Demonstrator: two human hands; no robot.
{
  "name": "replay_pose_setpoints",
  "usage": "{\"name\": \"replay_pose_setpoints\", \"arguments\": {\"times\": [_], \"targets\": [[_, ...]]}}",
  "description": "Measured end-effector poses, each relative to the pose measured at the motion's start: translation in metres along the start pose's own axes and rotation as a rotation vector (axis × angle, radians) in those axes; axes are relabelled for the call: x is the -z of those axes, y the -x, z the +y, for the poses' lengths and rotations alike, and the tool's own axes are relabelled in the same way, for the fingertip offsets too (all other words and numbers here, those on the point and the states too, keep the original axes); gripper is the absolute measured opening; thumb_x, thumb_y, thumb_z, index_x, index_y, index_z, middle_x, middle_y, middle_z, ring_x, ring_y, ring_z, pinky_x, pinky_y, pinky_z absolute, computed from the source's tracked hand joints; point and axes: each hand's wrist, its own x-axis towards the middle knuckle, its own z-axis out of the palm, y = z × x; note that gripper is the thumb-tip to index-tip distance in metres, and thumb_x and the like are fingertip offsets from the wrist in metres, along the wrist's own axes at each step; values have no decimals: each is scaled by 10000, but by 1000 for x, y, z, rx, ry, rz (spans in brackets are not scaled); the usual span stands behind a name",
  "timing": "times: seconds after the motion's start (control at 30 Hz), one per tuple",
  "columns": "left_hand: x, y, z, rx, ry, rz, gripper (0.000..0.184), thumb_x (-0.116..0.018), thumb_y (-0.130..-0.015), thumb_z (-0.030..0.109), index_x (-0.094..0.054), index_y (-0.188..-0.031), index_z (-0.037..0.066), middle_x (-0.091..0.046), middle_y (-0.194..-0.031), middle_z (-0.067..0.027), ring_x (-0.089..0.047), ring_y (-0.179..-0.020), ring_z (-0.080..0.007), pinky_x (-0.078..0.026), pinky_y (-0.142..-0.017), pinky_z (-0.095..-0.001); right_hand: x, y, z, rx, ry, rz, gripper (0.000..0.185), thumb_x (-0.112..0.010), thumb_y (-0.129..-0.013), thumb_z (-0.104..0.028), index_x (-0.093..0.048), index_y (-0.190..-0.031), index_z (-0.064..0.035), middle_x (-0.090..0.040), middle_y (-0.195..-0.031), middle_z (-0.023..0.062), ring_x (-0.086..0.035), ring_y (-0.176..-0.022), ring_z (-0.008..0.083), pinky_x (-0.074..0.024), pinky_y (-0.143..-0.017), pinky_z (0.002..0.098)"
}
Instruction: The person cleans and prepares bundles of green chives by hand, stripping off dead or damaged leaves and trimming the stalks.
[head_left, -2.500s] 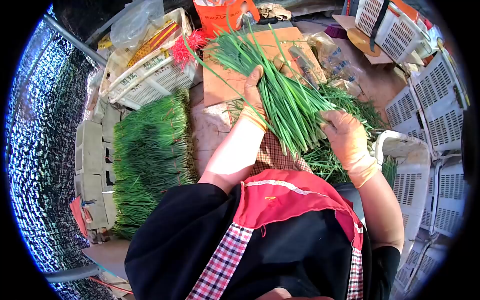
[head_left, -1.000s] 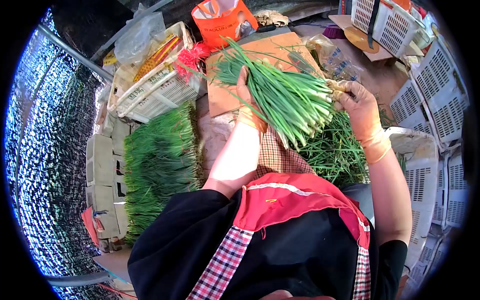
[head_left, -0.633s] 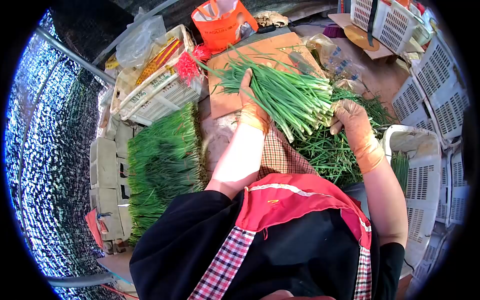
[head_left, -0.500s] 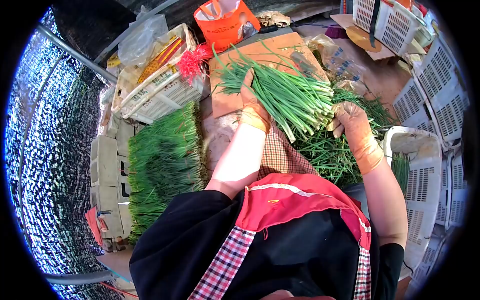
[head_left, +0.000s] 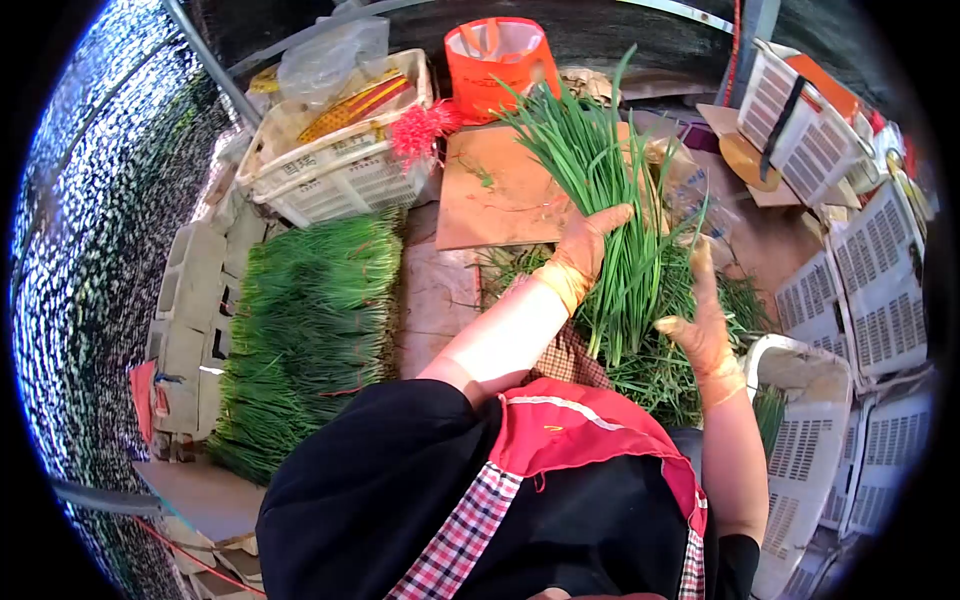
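Note:
Gloved in thin orange, my left hand (head_left: 585, 255) is wrapped round a bunch of garlic chives (head_left: 633, 240), its leaf tips pointing up and away and the pale stem ends hanging toward my lap. My right hand (head_left: 705, 340), in a matching glove, is open just right of the bunch, thumb and fingers apart. A stray leaf or two rises by its fingertips; whether they touch is unclear. Below both hands spreads a heap of loose chives (head_left: 655, 385). To the left lie tied bundles of chives (head_left: 310, 320), stacked in rows.
An orange-brown board (head_left: 490, 205) lies ahead with scraps on it. Behind it stands a red bag (head_left: 500, 75). A white crate (head_left: 335, 180) with plastic bags and a tuft of pink-red string (head_left: 425, 130) is at upper left. White baskets (head_left: 800, 440) line the right.
The bunch has swung from lying slanted to nearly upright, stem ends now down toward me. My right hand has left the stem ends and opened. The view has shifted slightly.

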Motion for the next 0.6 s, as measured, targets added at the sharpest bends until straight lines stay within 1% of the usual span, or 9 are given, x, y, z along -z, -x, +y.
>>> {"name": "replay_pose_setpoints", "arguments": {"times": [0.07, 0.13, 0.2, 0.23, 0.33, 0.4, 0.47, 0.57, 0.6], "targets": [[-3, -8, -20, 60, 64, -87, 312, -596, -768, 97, -562, -1066, 9, -619, -910, -80, -602, -782, -208, -507, -725, -345, -14, -6, 9, 11, -107, -64, 1314, -859, -478, -349, 22, -1415, -76, -202, -1429, 146, -183, -1319, 234, -151, -1071, 338], [-21, -4, -30, 91, 43, -47, 302, -589, -771, 83, -565, -1063, 7, -616, -915, -78, -593, -800, -208, -490, -738, -341, -34, -6, 2, -137, -554, -132, 1295, -865, -502, -296, 31, -1416, -99, -252, -1399, 103, -235, -1289, 221, -190, -1062, 342], [-43, 7, -23, 83, -297, 43, 265, -588, -784, 91, -577, -1031, -4, -617, -910, -91, -587, -783, -212, -477, -713, -341, -38, -6, -3, -165, -522, -135, 1262, -863, -526, -267, 18, -1414, -98, -298, -1365, 64, -293, -1252, 204, -239, -1043, 337], [-45, 6, -28, 162, -216, 34, 260, -591, -786, 97, -580, -1026, -4, -617, -907, -95, -586, -779, -209, -477, -707, -343, -41, -2, -7, -230, -517, -75, 1149, -857, -520, -278, -142, -1397, -82, -331, -1344, 47, -311, -1243, 198, -254, -1031, 339], [-57, -3, -42, 317, -87, 36, 259, -614, -794, 148, -589, -974, -36, -625, -854, -106, -594, -699, -209, -487, -624, -322, -26, -6, 8, -313, -494, -56, 987, -839, -558, -152, -243, -1340, -73, -467, -1228, 52, -454, -1111, 187, -360, -957, 329], [-58, -13, -50, 477, -200, -55, 279, -629, -791, 170, -591, -960, -49, -629, -829, -120, -600, -677, -219, -491, -602, -313, -13, -1, 12, -415, -637, -63, 567, -754, -633, -111, -507, -1137, -28, -598, -1038, 69, -579, -938, 207, -461, -847, 345], [-63, -12, -47, 574, -205, -140, 333, -635, -780, 174, -566, -1013, -54, -626, -885, -138, -606, -696, -223, -497, -609, -318, -3, 11, 23, -530, -813, -32, 458, -697, -679, -132, -535, -1091, -16, -622, -956, 88, -612, -856, 218, -500, -784, 353], [-70, 0, -29, 381, -578, -178, 486, -633, -771, 186, -459, -1136, -84, -589, -1019, -144, -579, -919, -188, -464, -804, -276, 6, 26, 47, -541, -919, 72, 437, -656, -695, -183, -543, -1070, 11, -629, -947, 119, -626, -818, 248, -521, -763, 374], [-45, -16, -46, 169, -693, -383, 494, -641, -765, 149, -445, -1164, -67, -554, -1093, -151, -532, -1033, -193, -415, -895, -284, 8, 31, 46, -568, -957, 103, 446, -657, -690, -184, -544, -1073, 15, -630, -949, 122, -626, -818, 249, -521, -766, 376]]}}
